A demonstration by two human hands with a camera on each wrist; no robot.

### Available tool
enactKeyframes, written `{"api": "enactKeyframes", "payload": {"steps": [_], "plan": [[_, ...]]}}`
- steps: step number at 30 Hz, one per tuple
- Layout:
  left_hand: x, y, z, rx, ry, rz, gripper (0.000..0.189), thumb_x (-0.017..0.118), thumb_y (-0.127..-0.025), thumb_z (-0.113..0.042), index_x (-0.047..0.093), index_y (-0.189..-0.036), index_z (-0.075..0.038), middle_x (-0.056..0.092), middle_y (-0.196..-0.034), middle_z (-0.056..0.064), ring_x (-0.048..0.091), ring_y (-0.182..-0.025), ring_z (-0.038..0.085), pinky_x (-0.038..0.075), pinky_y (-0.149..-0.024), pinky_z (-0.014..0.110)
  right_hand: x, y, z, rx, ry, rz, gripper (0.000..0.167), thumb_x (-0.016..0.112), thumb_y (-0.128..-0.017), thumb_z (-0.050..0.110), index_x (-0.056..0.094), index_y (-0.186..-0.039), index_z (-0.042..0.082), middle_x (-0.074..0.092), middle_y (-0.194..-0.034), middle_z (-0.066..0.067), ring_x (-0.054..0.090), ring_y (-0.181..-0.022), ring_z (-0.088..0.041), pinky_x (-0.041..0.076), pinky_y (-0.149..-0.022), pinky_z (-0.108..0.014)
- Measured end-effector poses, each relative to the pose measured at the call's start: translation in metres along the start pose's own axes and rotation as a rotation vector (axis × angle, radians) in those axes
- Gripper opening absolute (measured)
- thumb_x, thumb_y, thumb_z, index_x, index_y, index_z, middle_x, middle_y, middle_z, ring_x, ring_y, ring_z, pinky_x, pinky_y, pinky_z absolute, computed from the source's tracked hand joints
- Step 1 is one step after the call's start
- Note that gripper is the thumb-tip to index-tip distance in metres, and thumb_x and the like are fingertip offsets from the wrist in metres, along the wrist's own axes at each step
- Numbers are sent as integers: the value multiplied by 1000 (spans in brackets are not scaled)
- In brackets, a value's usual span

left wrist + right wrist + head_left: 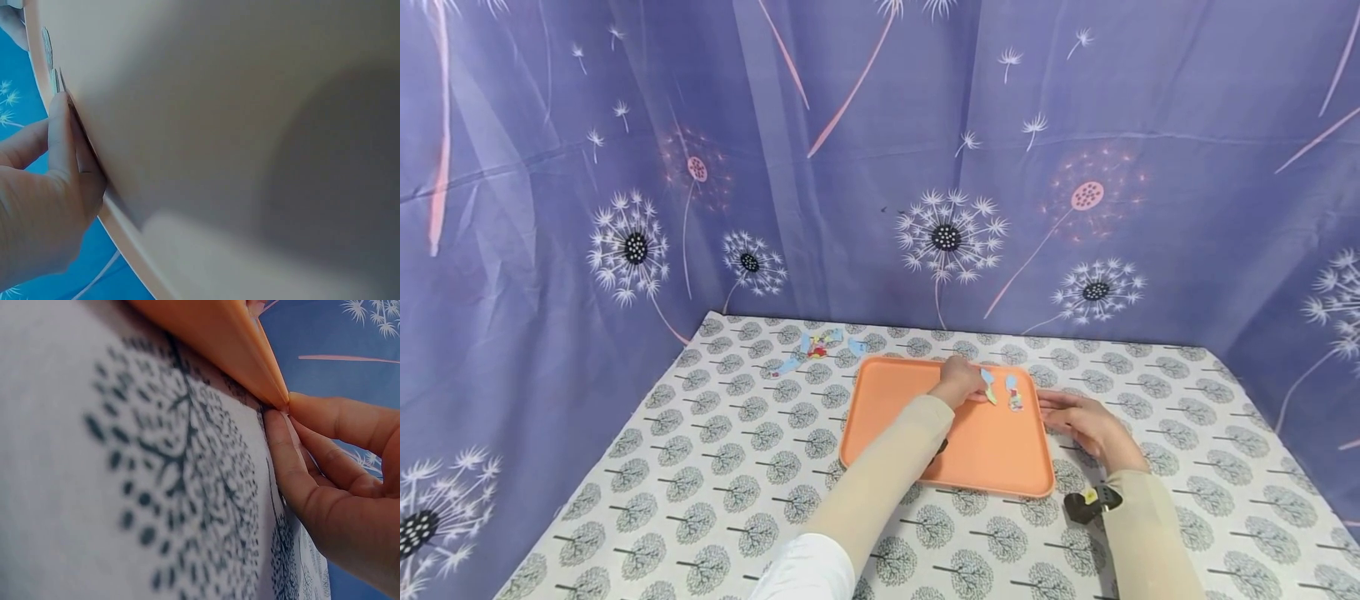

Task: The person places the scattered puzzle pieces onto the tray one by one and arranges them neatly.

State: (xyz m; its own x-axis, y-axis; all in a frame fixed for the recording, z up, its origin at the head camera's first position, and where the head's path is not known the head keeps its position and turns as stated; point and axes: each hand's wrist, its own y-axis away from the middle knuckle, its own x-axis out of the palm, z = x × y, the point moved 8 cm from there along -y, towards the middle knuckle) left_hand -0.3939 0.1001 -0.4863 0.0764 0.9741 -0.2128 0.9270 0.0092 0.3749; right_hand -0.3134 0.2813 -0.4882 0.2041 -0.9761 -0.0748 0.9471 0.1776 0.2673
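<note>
An orange tray [895, 425] lies on the table. My left hand [958, 381] reaches over the tray's far part and pinches a thin light-blue and green puzzle piece [989, 388]. In the left wrist view the left hand [50, 187] is low over the tray, with the piece [57, 81] seen nearly edge-on at its fingertips. Another puzzle piece [1014, 394] lies flat on the tray just to the right. At the tray's right side is my right hand [1086, 425]. The right wrist view shows its thumb and a finger [337, 422] pinching the tray's rim [265, 369].
Beyond the tray's far left corner, several blue printed pieces [817, 347] lie on the tree-patterned tablecloth [715, 500]. A purple dandelion-print curtain [850, 208] hangs behind the table and along its left. A dark wrist camera [1092, 502] sits on the right wrist.
</note>
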Motion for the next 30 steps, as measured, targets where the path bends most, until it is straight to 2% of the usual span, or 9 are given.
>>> {"api": "enactKeyframes", "payload": {"steps": [5,14,21,26,30], "plan": [[-1,0,0,3,-31,-15,26,67,-72,22,64,-95,11,64,-84,19,71,-68,33,58,-47,24,0,0,0,12,-12,-11,66,59,-87,-7,25,-144,-15,58,-124,-11,62,-93,-3,54,-91,-24],[-2,5,-4,25,-79,-35,28,69,-70,20,67,-96,9,68,-89,19,70,-64,31,58,-46,24,1,0,0,5,13,-9,67,59,-87,-7,23,-144,-15,53,-131,-21,61,-93,-2,54,-91,-24],[-3,4,-2,30,-103,-47,26,68,-69,21,64,-93,11,66,-82,21,70,-61,30,57,-45,24,1,-2,-1,12,11,-14,68,59,-86,-7,25,-144,-14,59,-123,-10,61,-93,-2,54,-91,-24],[-5,7,-5,49,-70,-34,24,67,-71,19,63,-94,10,64,-77,19,69,-61,31,58,-46,26,0,-2,-2,15,11,-20,68,59,-86,-7,25,-144,-14,60,-118,-6,62,-93,-3,54,-91,-25],[-8,11,-11,80,-82,12,15,66,-75,17,63,-87,7,62,-70,16,68,-60,29,59,-48,28,0,-1,-1,10,12,-15,68,59,-86,-8,24,-144,-15,60,-117,-5,62,-94,-3,54,-91,-25]]}}
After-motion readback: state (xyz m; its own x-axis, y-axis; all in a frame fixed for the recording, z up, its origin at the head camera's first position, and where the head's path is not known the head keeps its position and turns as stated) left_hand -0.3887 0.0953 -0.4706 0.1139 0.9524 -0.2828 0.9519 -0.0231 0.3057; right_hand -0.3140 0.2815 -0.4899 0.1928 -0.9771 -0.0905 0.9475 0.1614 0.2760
